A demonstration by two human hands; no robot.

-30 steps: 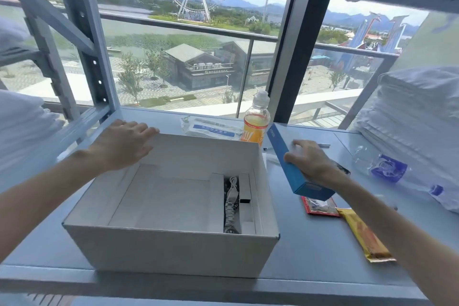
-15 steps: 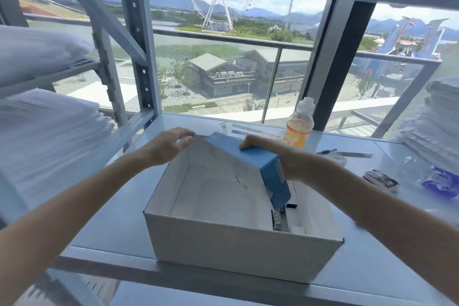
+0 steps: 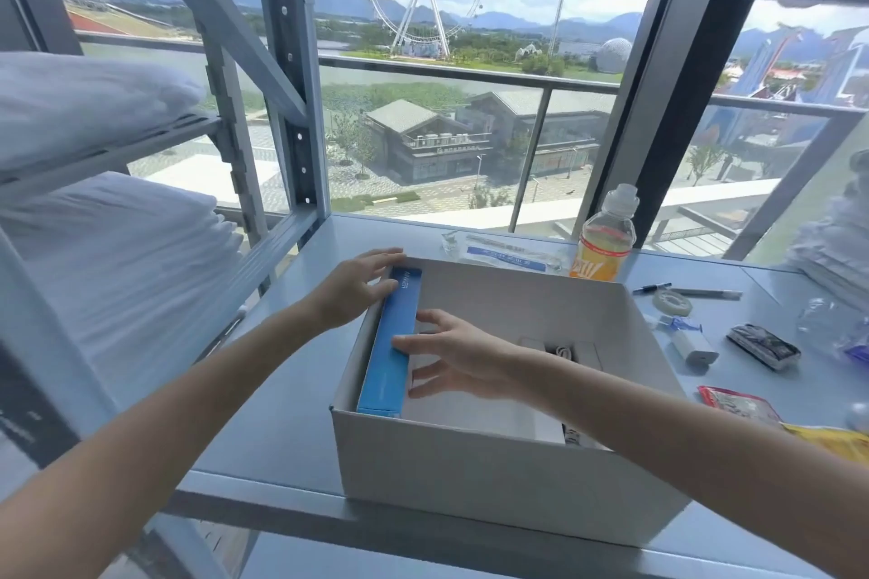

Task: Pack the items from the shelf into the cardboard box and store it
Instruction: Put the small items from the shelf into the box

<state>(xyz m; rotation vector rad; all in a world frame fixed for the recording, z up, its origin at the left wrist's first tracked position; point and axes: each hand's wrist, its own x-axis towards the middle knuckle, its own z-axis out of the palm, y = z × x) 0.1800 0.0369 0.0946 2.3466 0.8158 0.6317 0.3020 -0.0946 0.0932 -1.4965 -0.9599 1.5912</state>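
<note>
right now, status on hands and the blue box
Left hand and right hand open, fingers on blue box. It stands on edge inside cardboard box, against left wall. Bottle, tape, snack packet out on shelf.

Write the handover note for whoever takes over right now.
Left hand: open, on the far-left corner of the white cardboard box.
Right hand: open, fingers pressing the side of the long blue cardboard carton.
Done: carton stands on edge inside, against the left wall.
Left: from the grey metal shelf, pack orange drink bottle, clear packet, pen, tape roll, white charger, dark packet, red snack pack, yellow snack pack; then store the box.
</note>
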